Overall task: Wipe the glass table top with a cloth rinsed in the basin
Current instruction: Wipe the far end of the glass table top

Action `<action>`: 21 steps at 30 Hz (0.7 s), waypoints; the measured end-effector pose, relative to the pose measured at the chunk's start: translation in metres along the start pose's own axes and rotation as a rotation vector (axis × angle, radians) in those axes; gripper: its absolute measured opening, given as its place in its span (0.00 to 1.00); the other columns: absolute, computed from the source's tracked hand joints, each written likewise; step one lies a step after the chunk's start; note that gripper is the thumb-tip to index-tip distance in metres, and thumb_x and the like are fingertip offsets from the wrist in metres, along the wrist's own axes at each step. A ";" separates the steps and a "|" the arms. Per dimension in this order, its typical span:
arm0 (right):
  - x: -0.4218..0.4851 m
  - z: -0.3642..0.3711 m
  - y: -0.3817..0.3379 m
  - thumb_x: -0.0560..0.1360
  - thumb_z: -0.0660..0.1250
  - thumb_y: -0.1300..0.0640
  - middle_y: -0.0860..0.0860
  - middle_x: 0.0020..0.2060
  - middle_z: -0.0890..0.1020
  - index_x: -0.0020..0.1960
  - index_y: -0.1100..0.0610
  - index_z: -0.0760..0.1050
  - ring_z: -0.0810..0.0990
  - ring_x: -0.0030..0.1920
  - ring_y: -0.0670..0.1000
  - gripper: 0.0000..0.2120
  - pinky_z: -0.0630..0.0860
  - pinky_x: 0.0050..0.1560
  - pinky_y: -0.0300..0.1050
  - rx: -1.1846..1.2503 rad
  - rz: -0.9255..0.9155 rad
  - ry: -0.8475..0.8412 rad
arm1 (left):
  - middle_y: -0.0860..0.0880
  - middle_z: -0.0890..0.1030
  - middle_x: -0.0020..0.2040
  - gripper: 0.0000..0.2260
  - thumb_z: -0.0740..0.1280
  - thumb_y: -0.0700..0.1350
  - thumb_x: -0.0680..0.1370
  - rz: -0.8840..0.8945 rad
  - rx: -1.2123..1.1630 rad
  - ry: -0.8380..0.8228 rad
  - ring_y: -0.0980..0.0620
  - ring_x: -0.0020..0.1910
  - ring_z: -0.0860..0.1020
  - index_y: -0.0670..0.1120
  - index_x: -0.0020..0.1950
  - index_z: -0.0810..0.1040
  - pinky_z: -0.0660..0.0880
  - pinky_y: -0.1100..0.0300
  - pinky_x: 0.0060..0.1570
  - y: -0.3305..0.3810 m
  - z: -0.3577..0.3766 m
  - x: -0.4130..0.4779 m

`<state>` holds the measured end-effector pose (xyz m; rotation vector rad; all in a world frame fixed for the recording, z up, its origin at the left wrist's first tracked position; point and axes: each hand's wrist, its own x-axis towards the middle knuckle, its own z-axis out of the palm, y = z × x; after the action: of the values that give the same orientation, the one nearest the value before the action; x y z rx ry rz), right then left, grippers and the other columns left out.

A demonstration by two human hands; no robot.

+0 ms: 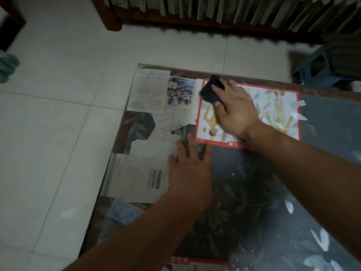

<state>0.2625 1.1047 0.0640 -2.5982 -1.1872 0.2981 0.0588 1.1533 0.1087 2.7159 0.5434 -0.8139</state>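
The glass table top (254, 173) fills the right half of the view, with papers, photos and a red-bordered poster (273, 106) lying under the glass. My right hand (234, 108) holds a dark cloth (212, 90) and presses it on the glass near the far edge, over the poster's left corner. The cloth is blurred. My left hand (189, 167) rests flat on the glass, fingers spread, nearer to me and left of the right hand. No basin is in view.
Pale floor tiles (58, 133) lie left of the table. A wooden bench with a fringed cover (214, 12) runs along the far side. A blue plastic stool (320, 69) stands at the far right. White specks dot the glass (234, 175) near the middle.
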 end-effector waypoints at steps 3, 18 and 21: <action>-0.011 0.008 -0.019 0.80 0.52 0.47 0.54 0.78 0.64 0.77 0.50 0.64 0.57 0.79 0.57 0.26 0.52 0.78 0.55 -0.005 -0.166 -0.062 | 0.42 0.53 0.78 0.49 0.74 0.66 0.67 0.080 -0.074 0.107 0.38 0.75 0.56 0.52 0.79 0.51 0.62 0.41 0.69 -0.028 -0.019 0.001; 0.065 0.031 -0.107 0.82 0.54 0.51 0.53 0.78 0.62 0.78 0.49 0.62 0.54 0.80 0.57 0.24 0.49 0.78 0.55 0.018 -0.360 -0.099 | 0.46 0.41 0.81 0.49 0.76 0.59 0.69 0.009 -0.190 0.118 0.38 0.79 0.40 0.53 0.80 0.47 0.51 0.37 0.76 -0.116 -0.022 0.014; 0.111 0.034 -0.116 0.83 0.53 0.50 0.54 0.79 0.61 0.79 0.47 0.58 0.52 0.80 0.57 0.25 0.46 0.79 0.52 0.014 -0.171 -0.060 | 0.47 0.40 0.81 0.49 0.76 0.59 0.69 0.013 -0.210 0.137 0.40 0.79 0.40 0.52 0.80 0.48 0.49 0.38 0.75 -0.117 -0.020 0.014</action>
<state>0.2418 1.2677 0.0617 -2.4712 -1.4124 0.3494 0.0299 1.2693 0.1013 2.5898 0.6032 -0.5371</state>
